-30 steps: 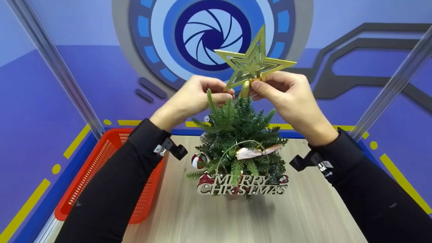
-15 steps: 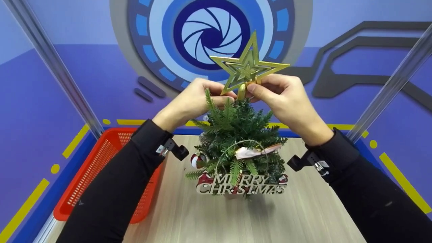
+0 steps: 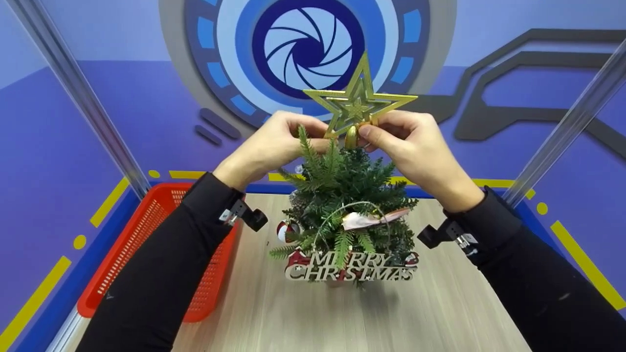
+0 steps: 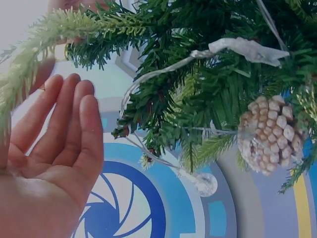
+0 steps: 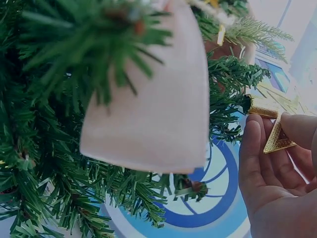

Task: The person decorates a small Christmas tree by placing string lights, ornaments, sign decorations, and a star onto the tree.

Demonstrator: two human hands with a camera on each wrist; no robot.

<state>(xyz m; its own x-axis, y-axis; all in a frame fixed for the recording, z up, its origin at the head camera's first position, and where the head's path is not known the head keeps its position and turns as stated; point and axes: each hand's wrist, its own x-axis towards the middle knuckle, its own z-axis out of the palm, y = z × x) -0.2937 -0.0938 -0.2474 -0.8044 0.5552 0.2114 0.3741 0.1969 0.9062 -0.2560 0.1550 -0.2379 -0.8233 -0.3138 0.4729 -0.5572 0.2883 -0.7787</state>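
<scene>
A gold openwork star topper [image 3: 357, 106] leans over the tip of a small green Christmas tree [image 3: 359, 181]. My right hand [image 3: 411, 139] pinches the star near its base between thumb and fingers, beside its gold socket [image 3: 351, 137]. In the right wrist view, the socket [image 5: 263, 110] lines up with the tree's tip. My left hand [image 3: 276, 146] is on the other side, thumb and index finger around the star's lower left point. Its remaining fingers [image 4: 89, 119] extend nearly straight in the left wrist view; a branch partly hides the thumb.
A red plastic basket [image 3: 134, 249] stands on the left of the wooden table [image 3: 274, 318]. A MERRY CHRISTMAS sign [image 3: 352, 274] hangs on the tree's front. Also on the tree are a pine cone [image 4: 271, 135], a red-and-white ball [image 3: 288, 231] and a pale pink ornament [image 3: 359, 221].
The star has moved down and slightly left, now more upright, with its socket lower at the treetop. My right hand went with it. My left fingers have drawn back to the star's lower left point.
</scene>
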